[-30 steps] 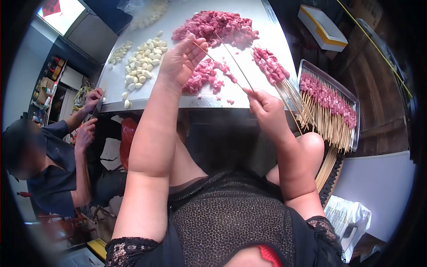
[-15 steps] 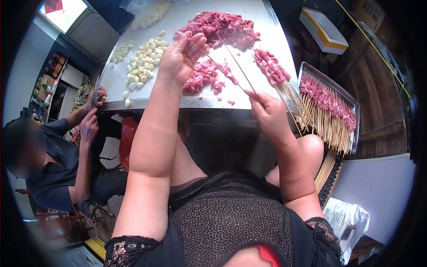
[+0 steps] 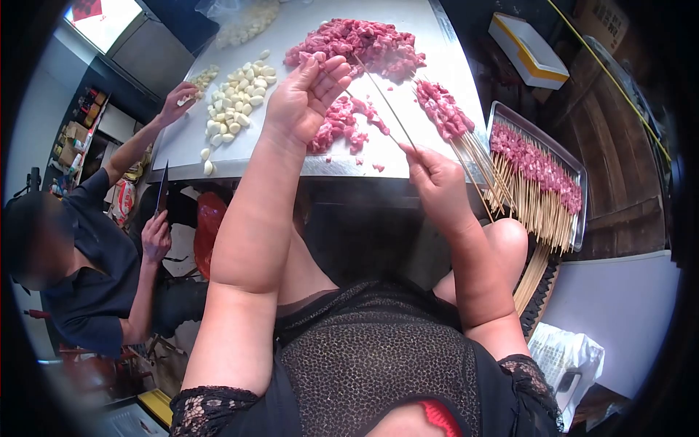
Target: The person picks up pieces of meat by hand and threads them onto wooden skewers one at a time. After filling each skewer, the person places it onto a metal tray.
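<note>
At the upper centre of the frame, above a pale, shiny metal table (image 3: 277,156), the left hand (image 3: 295,105) is palm up, its outer fingers loosely curled, thumb and forefinger apparently pinching a small pink scrap of raw meat (image 3: 312,58). Right of centre, the right hand (image 3: 437,178) is mostly closed, thumb against fingers, around a thin wooden skewer (image 3: 386,100) that slants up towards a large mound of raw pink meat (image 3: 364,40); whether it grips a second stick, I cannot tell. Just right of this, skewers loaded with meat (image 3: 444,109) lie bunched, handles over the table edge, near a silver metal tray (image 3: 585,175) of more.

The skewer's far end passes close to the left fingers, so a hurried push or a slip on wet meat could prick them. A loose pinch could drop the scrap. A knock to the overhanging handles could tip the bunch off the table.
</note>
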### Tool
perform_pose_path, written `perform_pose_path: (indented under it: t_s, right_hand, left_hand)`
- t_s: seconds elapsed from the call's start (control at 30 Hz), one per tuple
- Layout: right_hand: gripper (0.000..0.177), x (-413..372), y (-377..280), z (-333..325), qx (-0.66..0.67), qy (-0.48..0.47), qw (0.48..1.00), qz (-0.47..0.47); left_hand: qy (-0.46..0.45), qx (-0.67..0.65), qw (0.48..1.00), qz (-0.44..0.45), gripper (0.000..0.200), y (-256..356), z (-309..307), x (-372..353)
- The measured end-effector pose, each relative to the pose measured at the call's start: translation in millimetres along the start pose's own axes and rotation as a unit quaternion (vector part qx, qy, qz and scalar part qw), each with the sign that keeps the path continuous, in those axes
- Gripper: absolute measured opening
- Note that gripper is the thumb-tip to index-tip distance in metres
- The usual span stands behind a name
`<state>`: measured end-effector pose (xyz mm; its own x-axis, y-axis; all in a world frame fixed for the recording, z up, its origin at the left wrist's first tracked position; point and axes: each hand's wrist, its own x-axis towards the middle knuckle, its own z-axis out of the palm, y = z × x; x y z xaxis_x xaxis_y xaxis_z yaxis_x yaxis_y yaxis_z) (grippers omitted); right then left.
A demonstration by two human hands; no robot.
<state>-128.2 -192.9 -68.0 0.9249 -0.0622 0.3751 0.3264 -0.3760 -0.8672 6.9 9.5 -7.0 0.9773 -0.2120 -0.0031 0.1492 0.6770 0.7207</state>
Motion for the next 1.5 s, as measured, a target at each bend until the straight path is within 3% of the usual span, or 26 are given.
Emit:
perform_pose_path:
  t_s: [0.33, 0.5, 0.73, 0.93, 1.33, 1.43, 1.5]
  right_hand:
    - [0.024, 5.4, -0.1, -3.6, 0.012, -0.006, 1.000, -0.012]
    - [0.024, 4.1, 1.2, -1.5, 0.090, -0.033, 0.994, 0.057]
    - [0.023, 4.8, 4.9, -0.9, 0.139, -0.024, 0.987, 0.073]
    - [0.024, 3.2, 5.9, 3.0, 0.126, -0.030, 0.989, 0.071]
    - [0.025, -1.3, -0.9, 13.9, 0.147, -0.035, 0.985, 0.084]
    - [0.025, 0.1, 2.8, 16.0, 0.239, -0.057, 0.962, 0.117]
    - [0.026, 1.1, -0.7, 13.0, 0.356, -0.105, 0.906, 0.204]
  left_hand:
    - [-0.096, 0.024, 0.993, -0.061, 0.024, 2.6, -6.4, -3.0]
    - [-0.127, 0.033, 0.989, -0.068, 0.025, -1.2, -8.6, -0.3]
    - [-0.085, 0.097, 0.991, -0.027, 0.032, 5.4, 8.6, -9.4]
    - [-0.110, 0.006, 0.994, 0.002, 0.031, 8.5, 4.0, -2.4]
    - [-0.091, 0.001, 0.994, 0.054, 0.031, -0.7, 13.5, -4.1]
    - [-0.107, -0.010, 0.993, 0.050, 0.031, -2.9, 10.3, -0.3]
    - [-0.110, -0.020, 0.993, 0.046, 0.031, -4.0, 9.0, 1.1]
